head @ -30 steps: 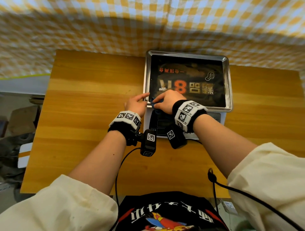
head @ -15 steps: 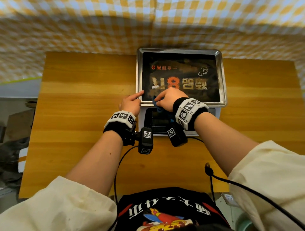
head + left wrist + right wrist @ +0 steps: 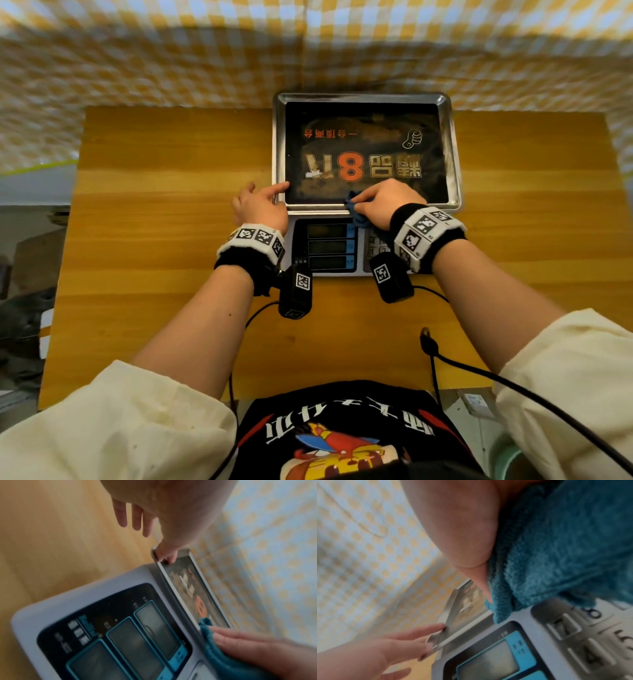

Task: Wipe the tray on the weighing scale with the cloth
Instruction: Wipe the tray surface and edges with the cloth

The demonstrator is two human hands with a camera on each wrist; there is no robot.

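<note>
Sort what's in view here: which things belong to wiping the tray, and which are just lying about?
Part of the job:
- tray on the weighing scale
- blue cloth, gripped in the right hand at the tray's near edge
- left hand, fingers touching the tray's near-left corner

Just there:
- wooden table
- checked cloth behind it
- black cables

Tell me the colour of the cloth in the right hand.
The cloth is teal blue, a fuzzy terry texture, seen best in the right wrist view.
</note>
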